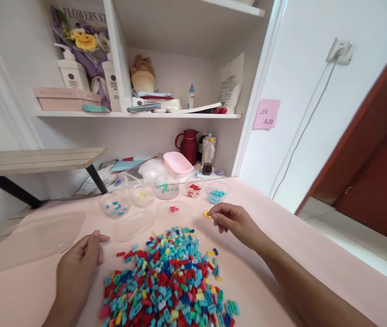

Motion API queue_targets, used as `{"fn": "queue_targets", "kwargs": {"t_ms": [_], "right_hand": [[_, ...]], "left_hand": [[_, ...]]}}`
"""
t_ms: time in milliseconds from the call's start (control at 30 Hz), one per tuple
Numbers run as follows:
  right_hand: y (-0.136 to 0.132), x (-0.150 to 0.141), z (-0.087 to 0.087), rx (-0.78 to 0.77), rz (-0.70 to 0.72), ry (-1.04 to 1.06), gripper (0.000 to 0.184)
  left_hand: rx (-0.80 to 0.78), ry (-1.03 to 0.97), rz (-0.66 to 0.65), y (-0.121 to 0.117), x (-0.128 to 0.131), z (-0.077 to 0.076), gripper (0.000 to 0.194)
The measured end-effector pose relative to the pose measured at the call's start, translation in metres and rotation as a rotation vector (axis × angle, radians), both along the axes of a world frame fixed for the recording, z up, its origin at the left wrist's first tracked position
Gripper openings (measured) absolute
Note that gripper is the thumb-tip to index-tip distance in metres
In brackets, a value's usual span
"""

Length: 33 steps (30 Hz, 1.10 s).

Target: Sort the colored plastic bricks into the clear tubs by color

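My right hand pinches a small yellow building brick between thumb and fingertips, above the table behind the pile. On the left, my left hand rests on its side by the pile, loosely bent, with a finger stretched past the thumb and nothing seen in it. Between them lies a large heap of mixed small bricks, mostly turquoise and red. Clear bowls behind it hold blue bricks, pale yellow bricks, green bricks, red bricks and turquoise bricks. Pink-red bricks lie on a clear lid.
Clear lids lie on the pink tabletop, one larger lid at far left. Behind the bowls stand a pink tub, a red jug and a bottle of dark liquid. A wooden stand is at left.
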State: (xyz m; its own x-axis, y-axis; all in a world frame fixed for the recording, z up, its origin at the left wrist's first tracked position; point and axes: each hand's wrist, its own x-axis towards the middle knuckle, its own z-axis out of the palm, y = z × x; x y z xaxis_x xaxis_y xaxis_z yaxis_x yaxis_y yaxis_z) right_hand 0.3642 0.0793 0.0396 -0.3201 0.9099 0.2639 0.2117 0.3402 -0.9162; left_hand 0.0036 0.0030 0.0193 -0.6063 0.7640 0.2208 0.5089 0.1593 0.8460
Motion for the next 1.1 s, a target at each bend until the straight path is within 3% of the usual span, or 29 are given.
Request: {"fn": "queue_targets", "kwargs": {"t_ms": [133,233,367,500,600,867,1100], "right_hand": [[0.004,0.007,0.004,0.043,-0.16,0.164,0.031],[0.005,0.008,0.002,0.052,-0.193,0.112,0.028],[0.004,0.002,-0.005,0.051,-0.08,-0.172,0.025],[0.001,-0.006,-0.009,0.21,0.064,-0.356,0.017],[0.0,-0.01,-0.012,0.284,0.118,-0.435,0.017],[0.0,-0.021,-0.026,0.297,0.192,-0.594,0.023],[-0.002,-0.023,-0.025,0.318,0.201,-0.658,0.026]], "left_hand": [[-0.035,0.031,0.008,0.001,0.0,0.0,0.044],[-0.031,0.032,0.007,0.0,0.001,0.001,0.043],[-0.029,0.01,0.016,0.0,0.002,0.002,0.042],[-0.017,0.007,-0.001,0.002,0.0,-0.001,0.043],[-0.008,-0.004,-0.013,0.003,-0.002,-0.003,0.043],[-0.049,-0.016,0.003,0.003,-0.005,-0.005,0.041],[-0.039,-0.031,0.0,0.004,-0.005,-0.005,0.043]]}}
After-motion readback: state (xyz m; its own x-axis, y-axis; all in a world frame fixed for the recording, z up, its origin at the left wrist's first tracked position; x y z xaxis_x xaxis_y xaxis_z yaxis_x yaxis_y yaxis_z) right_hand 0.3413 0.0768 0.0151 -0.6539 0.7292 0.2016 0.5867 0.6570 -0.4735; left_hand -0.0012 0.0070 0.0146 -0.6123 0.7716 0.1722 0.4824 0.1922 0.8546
